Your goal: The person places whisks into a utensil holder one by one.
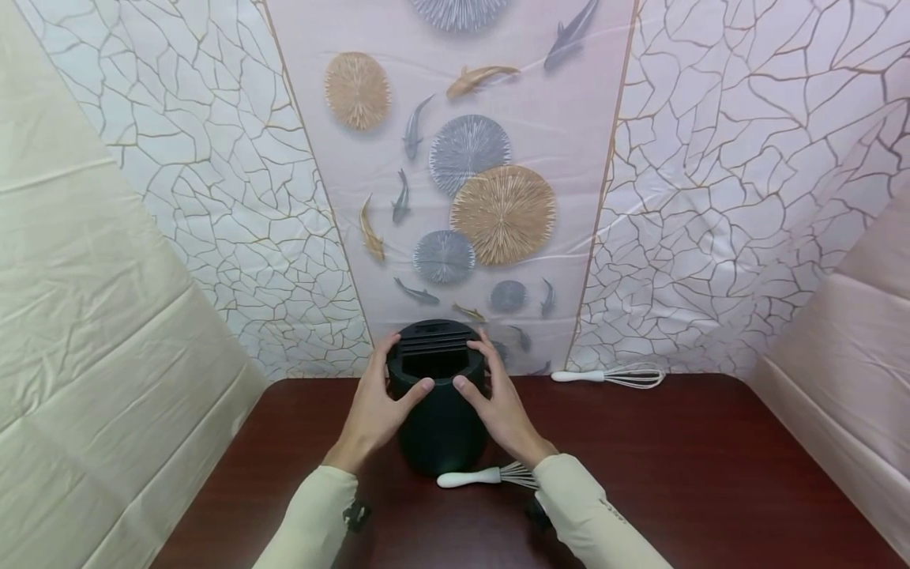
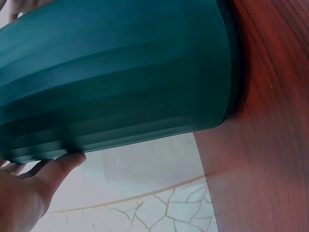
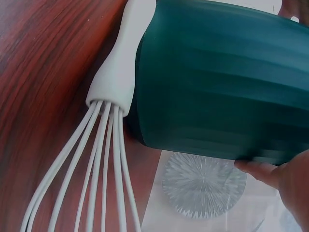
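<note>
A dark green, round utensil holder (image 1: 441,435) stands upright at the middle of the table, with a rectangular opening and several narrow slots in its black top. My left hand (image 1: 373,407) grips its left side near the rim, thumb at the front and fingers round the side. On the opposite side my right hand (image 1: 503,409) grips it the same way. The holder's ribbed wall (image 2: 120,82) fills much of the left wrist view. Just in front of the base lies a whisk (image 3: 113,82) with a white handle, its wires partly hidden by my right forearm in the head view.
A second white-handled whisk (image 1: 579,376) lies along the back edge of the dark red-brown table (image 1: 675,474), right of the holder. Behind the table hangs a patterned cloth (image 1: 455,213) with fish and round motifs. Pale padded panels (image 1: 107,356) flank both sides.
</note>
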{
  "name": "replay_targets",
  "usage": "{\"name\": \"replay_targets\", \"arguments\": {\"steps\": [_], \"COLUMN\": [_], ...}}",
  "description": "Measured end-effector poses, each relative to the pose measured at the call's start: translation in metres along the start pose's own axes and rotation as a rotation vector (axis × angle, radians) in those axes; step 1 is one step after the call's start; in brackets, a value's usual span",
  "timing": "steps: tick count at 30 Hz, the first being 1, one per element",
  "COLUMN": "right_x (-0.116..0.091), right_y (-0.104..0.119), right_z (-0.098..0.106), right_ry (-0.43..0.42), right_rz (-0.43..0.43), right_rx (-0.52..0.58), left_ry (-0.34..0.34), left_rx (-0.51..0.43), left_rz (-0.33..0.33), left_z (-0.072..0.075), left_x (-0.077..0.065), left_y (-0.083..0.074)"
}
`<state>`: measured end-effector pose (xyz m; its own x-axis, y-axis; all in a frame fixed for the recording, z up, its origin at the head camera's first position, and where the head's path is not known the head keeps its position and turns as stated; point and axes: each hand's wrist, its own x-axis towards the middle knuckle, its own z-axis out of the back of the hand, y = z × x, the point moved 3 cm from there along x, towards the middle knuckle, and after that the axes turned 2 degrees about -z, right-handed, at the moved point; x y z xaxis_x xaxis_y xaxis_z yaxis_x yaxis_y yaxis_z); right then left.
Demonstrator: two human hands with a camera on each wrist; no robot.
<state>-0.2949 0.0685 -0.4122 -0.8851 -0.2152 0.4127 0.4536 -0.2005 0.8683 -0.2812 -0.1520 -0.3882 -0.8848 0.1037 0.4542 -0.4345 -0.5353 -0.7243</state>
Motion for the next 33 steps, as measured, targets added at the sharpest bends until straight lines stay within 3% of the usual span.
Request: {"name": "replay_targets", "arguments": {"steps": [33], "right_x": [-0.012], "right_y": [-0.01], "right_z": [0.044], "right_ry": [-0.065], "right_rz": [-0.01], "right_rx": [-0.05], "left_ry": [0.023], "left_rx": [-0.044], "left_rz": [-0.064], "left_z": [-0.042], "left_x": [0.016], "left_y": [-0.017]}}
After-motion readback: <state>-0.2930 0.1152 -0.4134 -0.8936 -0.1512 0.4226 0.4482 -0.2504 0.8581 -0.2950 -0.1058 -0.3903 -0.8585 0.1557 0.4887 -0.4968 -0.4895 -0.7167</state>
